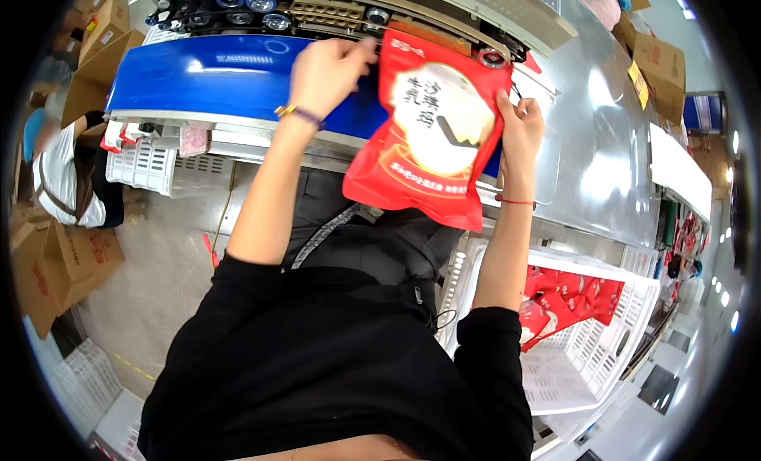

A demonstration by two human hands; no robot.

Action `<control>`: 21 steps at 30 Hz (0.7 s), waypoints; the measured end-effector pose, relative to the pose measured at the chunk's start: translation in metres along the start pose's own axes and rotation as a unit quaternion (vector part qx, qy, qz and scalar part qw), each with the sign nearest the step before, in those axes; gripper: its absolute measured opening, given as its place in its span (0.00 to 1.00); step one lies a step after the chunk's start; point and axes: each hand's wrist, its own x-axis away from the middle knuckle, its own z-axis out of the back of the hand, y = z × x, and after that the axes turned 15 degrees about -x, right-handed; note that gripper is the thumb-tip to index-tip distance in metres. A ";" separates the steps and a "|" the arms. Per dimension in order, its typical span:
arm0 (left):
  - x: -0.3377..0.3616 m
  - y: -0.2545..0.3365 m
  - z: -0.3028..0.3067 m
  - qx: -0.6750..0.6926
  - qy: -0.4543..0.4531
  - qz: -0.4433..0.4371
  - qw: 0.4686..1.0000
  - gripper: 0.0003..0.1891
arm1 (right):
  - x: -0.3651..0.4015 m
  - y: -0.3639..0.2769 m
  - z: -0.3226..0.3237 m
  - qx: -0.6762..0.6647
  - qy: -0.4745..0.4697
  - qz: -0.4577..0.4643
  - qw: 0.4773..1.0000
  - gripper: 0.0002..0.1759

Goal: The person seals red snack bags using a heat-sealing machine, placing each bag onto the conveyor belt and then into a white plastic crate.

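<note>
A red, filled bag (424, 132) with a pale round panel and dark printed characters is held up, slightly tilted, in front of the machine. My right hand (523, 132) is closed on its upper right edge, the thumb and fingers pinching the film. Just left of the bag's top corner is my left hand (329, 72), fingers curled together and fingertips blurred. It appears apart from the bag, with nothing visible in it. Behind the bag is a machine with rollers and a belt mechanism (329, 15); below that mechanism lies a blue panel (206, 76).
To my lower right, a white plastic crate (590, 354) holds several red bags (575, 302). A shiny metal table (602, 144) extends right of the machine. Cardboard boxes (83, 259) and another person (67, 172) are at the left. A white basket (143, 164) sits below the blue panel.
</note>
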 end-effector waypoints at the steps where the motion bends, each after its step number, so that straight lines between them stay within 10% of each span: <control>1: 0.013 0.001 0.009 0.058 0.080 -0.022 0.995 0.18 | 0.004 0.002 0.004 -0.027 0.008 -0.020 0.999 0.12; 2: 0.031 0.013 0.035 0.114 0.173 -0.083 0.975 0.14 | 0.013 -0.005 0.014 -0.066 -0.015 -0.014 0.998 0.10; 5: 0.089 0.060 0.038 0.272 0.067 -0.157 0.947 0.10 | 0.058 -0.038 0.071 -0.056 -0.118 -0.030 0.991 0.13; 11: 0.121 0.116 0.006 0.265 -0.228 -0.222 0.910 0.07 | 0.228 -0.012 0.277 0.160 0.269 -0.218 0.925 0.14; 15: 0.128 0.120 -0.006 0.273 -0.304 -0.242 0.880 0.07 | 0.307 0.088 0.359 0.319 0.204 -0.098 0.920 0.14; 17: 0.136 0.134 -0.012 0.233 -0.335 -0.272 0.872 0.06 | 0.329 0.137 0.380 0.592 0.096 0.021 0.800 0.23; 21: 0.143 0.129 -0.020 0.184 -0.330 -0.296 0.878 0.05 | 0.330 0.132 0.360 0.573 0.222 -0.274 0.740 0.24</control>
